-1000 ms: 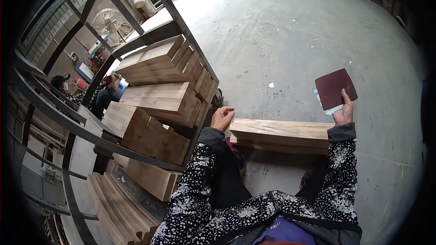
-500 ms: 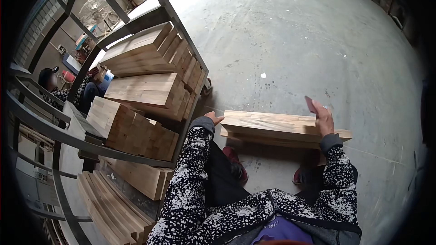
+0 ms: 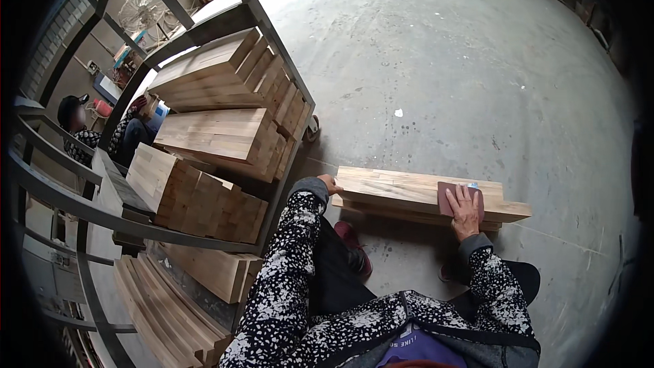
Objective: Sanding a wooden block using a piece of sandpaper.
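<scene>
1. Pressing a maroon sheet (image 3: 443,205) against the timber stack (image 3: 392,192) beneath right grip (image 3: 466,216), spread flat rather than clenched.
2. Touching the timber stack's end with left grip (image 3: 330,184); cannot tell how tightly clasped.
3. Lying between both grips, with a lower layer (image 3: 516,212) jutting beyond right grip.
4. Might skew the timber stack through hard pushing against a loose left grip; might scrape skin by slipping off the sheet.

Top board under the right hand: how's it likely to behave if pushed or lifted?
Probably stiff: the top board looks like thick, straight wood. Unlikely to roll, given its flat faces. Might slide over the wood beneath, since no clamp shows, though the right hand rests over it on a maroon sheet.
</scene>
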Demonstrator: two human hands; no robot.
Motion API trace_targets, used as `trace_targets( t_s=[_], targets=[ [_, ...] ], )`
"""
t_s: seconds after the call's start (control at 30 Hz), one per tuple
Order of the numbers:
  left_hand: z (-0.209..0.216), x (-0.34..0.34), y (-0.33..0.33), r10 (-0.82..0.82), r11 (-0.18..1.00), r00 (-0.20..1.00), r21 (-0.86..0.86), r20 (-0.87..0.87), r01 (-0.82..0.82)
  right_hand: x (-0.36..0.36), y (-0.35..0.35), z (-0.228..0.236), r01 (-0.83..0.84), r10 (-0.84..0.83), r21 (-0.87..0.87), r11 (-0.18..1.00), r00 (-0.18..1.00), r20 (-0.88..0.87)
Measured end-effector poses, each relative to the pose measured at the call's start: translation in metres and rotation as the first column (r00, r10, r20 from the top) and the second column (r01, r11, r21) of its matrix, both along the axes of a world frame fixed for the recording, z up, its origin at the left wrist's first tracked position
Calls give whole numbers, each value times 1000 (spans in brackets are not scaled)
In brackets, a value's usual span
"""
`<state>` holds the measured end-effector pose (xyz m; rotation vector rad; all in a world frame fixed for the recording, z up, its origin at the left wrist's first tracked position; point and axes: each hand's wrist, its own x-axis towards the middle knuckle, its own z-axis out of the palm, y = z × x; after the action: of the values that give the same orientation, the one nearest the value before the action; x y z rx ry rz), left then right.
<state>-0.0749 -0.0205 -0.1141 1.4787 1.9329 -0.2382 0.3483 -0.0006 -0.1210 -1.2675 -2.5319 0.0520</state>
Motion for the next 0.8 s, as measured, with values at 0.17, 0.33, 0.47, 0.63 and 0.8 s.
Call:
trace_targets(
  t_s=[0.17, 0.33, 0.47, 0.63, 0.8],
  targets=[
    [-8, -9, 2, -40, 999, 997, -12, 72, 41, -31, -22, -10, -88, 85, -90, 992, 996, -39],
    [-3, -18, -11, 29, 999, 991, 41, 133, -35, -97, -28, -16, -133, 130, -79, 988, 991, -43],
    [1, -8, -10, 75, 995, 981, 49, 177, -85, -194, -36, -24, -234, 228, -49, 971, 969, -96],
    [-41, -33, -3, 8, 999, 1000, 44, 5, -9, -274, -49, -32, -275, 262, -28, 961, 939, -224],
    [-36, -49, 18, -68, 998, 996, 1, 52, 68, -189, -29, -26, -272, 257, -92, 958, 955, -147]
  ],
)
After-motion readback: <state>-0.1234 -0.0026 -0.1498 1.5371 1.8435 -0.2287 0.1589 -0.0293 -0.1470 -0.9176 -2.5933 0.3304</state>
